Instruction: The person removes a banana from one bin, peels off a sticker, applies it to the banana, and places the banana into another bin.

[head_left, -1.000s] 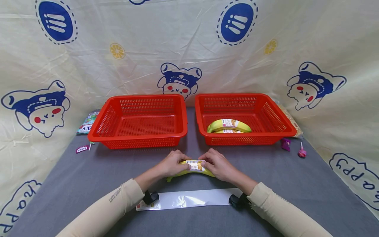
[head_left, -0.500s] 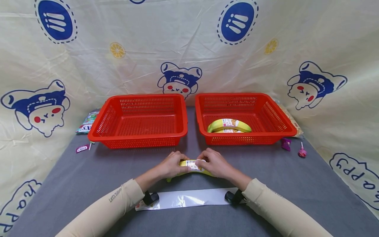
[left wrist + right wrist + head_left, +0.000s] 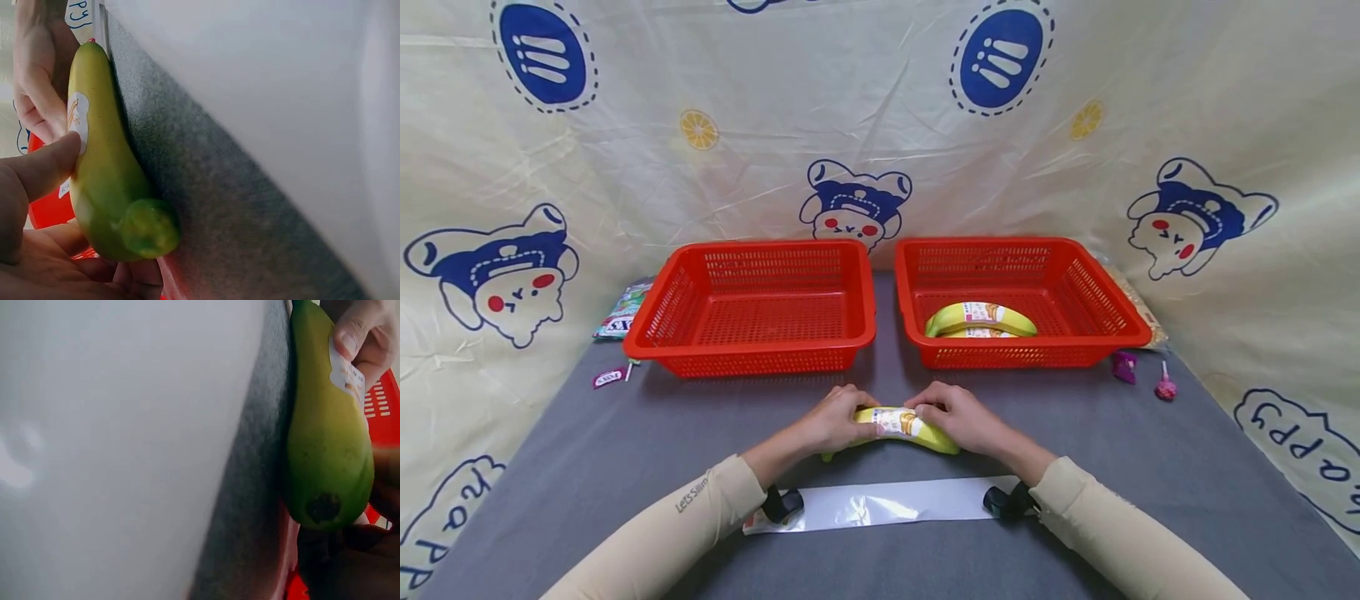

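A yellow-green banana [image 3: 936,439] with a white printed label [image 3: 898,422] lies across the grey cloth in front of two red baskets. My left hand [image 3: 837,419] grips its stem half, the thumb on the label's left end and the fingers behind the fruit, as the left wrist view shows. At the other half, my right hand [image 3: 962,419] holds the banana from behind, thumb and fingertips at the label's right edge. In the right wrist view, the banana's dark blunt end [image 3: 324,507] sits between this hand's blurred fingers. A glossy white strip [image 3: 887,502] lies nearer me, below both wrists.
The left red basket [image 3: 748,358] shows no contents; the right red basket [image 3: 1015,354] holds two labelled bananas [image 3: 981,317]. Snack bags [image 3: 625,310] and a small purple wrapper [image 3: 608,377] lie at the left, a purple candy [image 3: 1123,366] and a lollipop [image 3: 1165,386] at the right.
My right hand slid left over the label, then back to the right, uncovering the label's right part and the banana's blunt end. My left hand stays nearly still.
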The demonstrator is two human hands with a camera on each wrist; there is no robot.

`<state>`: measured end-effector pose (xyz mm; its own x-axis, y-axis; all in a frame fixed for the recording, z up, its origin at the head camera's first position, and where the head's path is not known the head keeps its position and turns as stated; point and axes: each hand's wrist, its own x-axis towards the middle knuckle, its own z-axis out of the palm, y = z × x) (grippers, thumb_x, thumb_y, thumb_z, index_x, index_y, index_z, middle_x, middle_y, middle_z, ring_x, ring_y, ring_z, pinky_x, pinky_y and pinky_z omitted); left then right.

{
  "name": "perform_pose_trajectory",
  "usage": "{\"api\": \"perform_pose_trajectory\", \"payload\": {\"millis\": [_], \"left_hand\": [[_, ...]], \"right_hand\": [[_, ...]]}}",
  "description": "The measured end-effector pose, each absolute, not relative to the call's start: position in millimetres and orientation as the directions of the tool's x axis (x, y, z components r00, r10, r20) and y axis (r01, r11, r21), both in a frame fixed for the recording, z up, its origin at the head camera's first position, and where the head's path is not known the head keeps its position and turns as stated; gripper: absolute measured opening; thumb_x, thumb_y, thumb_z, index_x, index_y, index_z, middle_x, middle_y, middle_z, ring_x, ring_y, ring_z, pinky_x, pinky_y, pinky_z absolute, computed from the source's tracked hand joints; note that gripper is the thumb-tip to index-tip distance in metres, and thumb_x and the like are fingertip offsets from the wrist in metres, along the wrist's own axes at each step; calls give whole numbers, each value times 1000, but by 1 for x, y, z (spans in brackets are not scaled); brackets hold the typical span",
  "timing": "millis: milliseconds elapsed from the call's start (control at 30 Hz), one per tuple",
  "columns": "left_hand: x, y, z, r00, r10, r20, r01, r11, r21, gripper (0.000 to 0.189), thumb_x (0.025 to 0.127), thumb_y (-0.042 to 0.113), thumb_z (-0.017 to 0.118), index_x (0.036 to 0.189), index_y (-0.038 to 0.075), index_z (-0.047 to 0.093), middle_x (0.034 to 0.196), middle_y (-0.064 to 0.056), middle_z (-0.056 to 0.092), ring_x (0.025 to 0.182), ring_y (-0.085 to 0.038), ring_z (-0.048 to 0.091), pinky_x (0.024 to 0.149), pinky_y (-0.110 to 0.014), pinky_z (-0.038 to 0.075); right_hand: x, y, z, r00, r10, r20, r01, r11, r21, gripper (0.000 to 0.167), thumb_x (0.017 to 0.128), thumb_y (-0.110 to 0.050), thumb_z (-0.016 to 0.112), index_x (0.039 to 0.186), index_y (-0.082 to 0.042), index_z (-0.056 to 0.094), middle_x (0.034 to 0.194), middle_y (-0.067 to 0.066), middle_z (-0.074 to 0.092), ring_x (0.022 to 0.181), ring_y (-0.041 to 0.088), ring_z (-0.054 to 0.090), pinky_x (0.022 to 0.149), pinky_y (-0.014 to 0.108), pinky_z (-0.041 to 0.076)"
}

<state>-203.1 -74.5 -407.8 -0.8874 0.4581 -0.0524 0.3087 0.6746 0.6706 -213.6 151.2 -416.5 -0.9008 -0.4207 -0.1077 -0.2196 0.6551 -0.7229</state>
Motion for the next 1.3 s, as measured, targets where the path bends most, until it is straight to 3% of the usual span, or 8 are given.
{"api": "perform_pose_trajectory", "payload": {"millis": [133, 367, 567, 700, 1000, 1300], "left_hand": [[-205, -75, -408, -888, 456, -58, 301, 672, 676, 33, 78, 23, 74, 106, 5, 71, 93, -6, 65, 84, -14, 49, 74, -28, 38], [-207, -67, -408, -909, 416, -37, 294, 702, 649, 31, 83, 36, 68, 93, 7, 73, 84, -3, 62, 77, -12, 49, 67, -25, 38], [-208, -68, -407, -934, 349, -73, 203, 690, 695, 24, 90, 25, 60, 93, 5, 73, 84, -5, 63, 76, -14, 51, 65, -25, 39], [-208, -73, -408, -928, 368, -60, 216, 664, 716, 22, 92, 18, 57, 96, 3, 72, 88, -8, 65, 77, -14, 53, 66, -25, 41], [-203, -79, -407, -875, 483, -36, 327, 645, 691, 28, 81, 25, 72, 101, 6, 72, 88, -5, 62, 80, -13, 49, 72, -26, 39], [-202, -77, -406, -881, 471, -34, 323, 654, 684, 27, 80, 25, 74, 99, 5, 72, 87, -4, 61, 80, -12, 48, 71, -25, 37]], "right_hand": [[-210, 148, -415, -892, -442, -94, -256, 666, -700, 25, 85, -29, 68, 107, -18, 70, 92, -2, 57, 84, 15, 49, 72, 29, 39], [-208, 144, -415, -887, -458, -66, -286, 655, -700, 23, 85, -25, 68, 105, -14, 71, 89, 0, 56, 81, 14, 49, 68, 25, 41], [-206, 141, -414, -886, -459, -61, -293, 658, -694, 24, 86, -24, 68, 106, -12, 70, 91, 0, 56, 82, 13, 49, 68, 24, 40], [-205, 140, -412, -887, -459, -56, -297, 658, -692, 24, 85, -24, 68, 106, -12, 70, 90, 1, 55, 81, 13, 48, 69, 24, 40], [-211, 137, -416, -896, -439, -70, -276, 673, -687, 21, 85, -26, 68, 100, -12, 71, 88, 0, 59, 79, 13, 50, 69, 27, 41], [-220, 124, -418, -924, -350, -154, -155, 711, -686, 22, 88, -34, 63, 88, -12, 69, 81, 0, 64, 76, 13, 53, 67, 26, 43]]}}
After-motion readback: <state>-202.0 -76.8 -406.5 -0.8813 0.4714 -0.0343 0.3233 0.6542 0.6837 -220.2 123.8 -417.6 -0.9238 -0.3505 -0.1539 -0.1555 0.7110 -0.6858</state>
